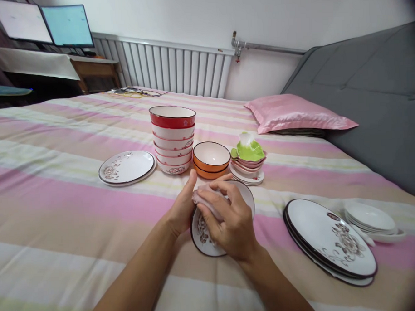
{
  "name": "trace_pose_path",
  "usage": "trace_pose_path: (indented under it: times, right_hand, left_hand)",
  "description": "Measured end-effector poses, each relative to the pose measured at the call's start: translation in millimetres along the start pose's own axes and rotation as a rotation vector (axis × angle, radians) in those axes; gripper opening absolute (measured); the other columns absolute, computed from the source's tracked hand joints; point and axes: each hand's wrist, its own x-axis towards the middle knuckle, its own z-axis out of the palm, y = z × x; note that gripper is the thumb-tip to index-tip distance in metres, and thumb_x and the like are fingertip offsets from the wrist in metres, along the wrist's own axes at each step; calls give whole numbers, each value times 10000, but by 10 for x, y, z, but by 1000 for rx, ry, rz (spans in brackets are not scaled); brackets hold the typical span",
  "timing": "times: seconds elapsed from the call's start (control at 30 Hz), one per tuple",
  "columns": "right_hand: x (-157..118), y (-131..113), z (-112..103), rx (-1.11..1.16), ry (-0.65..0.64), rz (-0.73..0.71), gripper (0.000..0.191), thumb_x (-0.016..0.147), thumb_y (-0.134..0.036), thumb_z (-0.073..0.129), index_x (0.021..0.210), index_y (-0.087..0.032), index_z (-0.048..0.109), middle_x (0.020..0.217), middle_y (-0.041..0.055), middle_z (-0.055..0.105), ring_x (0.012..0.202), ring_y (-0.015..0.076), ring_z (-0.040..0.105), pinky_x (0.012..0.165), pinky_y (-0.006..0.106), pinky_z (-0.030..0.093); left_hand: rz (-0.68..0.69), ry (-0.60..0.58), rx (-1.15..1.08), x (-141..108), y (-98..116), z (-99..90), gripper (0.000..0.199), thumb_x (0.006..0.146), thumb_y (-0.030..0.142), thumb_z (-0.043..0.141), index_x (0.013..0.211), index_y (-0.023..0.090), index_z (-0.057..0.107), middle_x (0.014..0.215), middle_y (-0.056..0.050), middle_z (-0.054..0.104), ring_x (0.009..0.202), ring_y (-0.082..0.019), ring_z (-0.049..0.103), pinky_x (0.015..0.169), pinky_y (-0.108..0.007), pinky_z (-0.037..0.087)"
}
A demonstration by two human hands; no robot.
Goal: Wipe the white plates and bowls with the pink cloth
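Observation:
A white plate (243,195) with a dark rim and a brown flower pattern is held in front of me, above the bed. My left hand (184,208) grips its left edge, thumb up, the other fingers hidden behind it. Bunched in my right hand (230,218) is a pale pinkish cloth (212,203), pressed against the face of the plate. Just beyond stand a tall stack of bowls (173,143), red on top, two orange bowls (211,160), and a green leaf-shaped dish (250,149) on smaller dishes.
Flowered plates (128,167) lie at left. More dark-rimmed plates (319,228) are stacked at right, beside small white dishes (371,218). A pink pillow (294,111) rests by the grey headboard (365,86). Cables (137,91) lie at the bed's far edge.

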Motion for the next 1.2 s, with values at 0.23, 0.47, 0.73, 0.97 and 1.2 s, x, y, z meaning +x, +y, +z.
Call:
trace_pose_path:
  times: [0.23, 0.47, 0.73, 0.97, 1.2]
  right_hand:
    - [100, 302, -219, -146, 89, 247, 227, 842, -228, 503, 1007, -237, 659, 1007, 69, 615, 947, 198, 594, 877, 366, 491]
    - [122, 369, -282, -144, -5, 292, 219, 853, -241, 492, 996, -228, 657, 983, 57, 644, 923, 193, 605, 868, 355, 486]
    - [82, -13, -122, -76, -190, -5, 335, 857, -135, 472, 1141, -245, 611, 1136, 56, 627, 1014, 191, 589, 851, 335, 512]
    - [38, -93, -83, -53, -318, -101, 301, 856, -105, 460, 1072, -211, 640, 1179, 40, 626, 1001, 172, 603, 796, 286, 535]
    - [52, 24, -112, -92, -276, -33, 372, 858, -99, 460, 1161, -261, 601, 1224, 17, 600, 1037, 173, 588, 855, 309, 518]
  left_hand:
    - [33, -65, 55, -2, -36, -21, 786, 839, 678, 220, 1364, 125, 409, 1319, -125, 532, 1257, -283, 431, 1063, -381, 252]
    - [39, -32, 103, -3, -36, -36, 764, 834, 675, 257, 1365, 147, 409, 1343, -111, 512, 1262, -289, 423, 1064, -391, 242]
    - [-23, 34, 19, -16, -36, -46, 802, 823, 690, 262, 1351, 106, 416, 978, -120, 680, 899, -243, 627, 817, -326, 428]
    - [-69, 120, -48, -42, 57, -41, 841, 786, 746, 193, 1317, 156, 471, 469, 28, 476, 345, -75, 377, 374, -189, 292]
    - [-17, 37, -82, -41, 37, -57, 831, 804, 725, 218, 1394, 155, 350, 927, -105, 680, 800, -199, 645, 697, -269, 457]
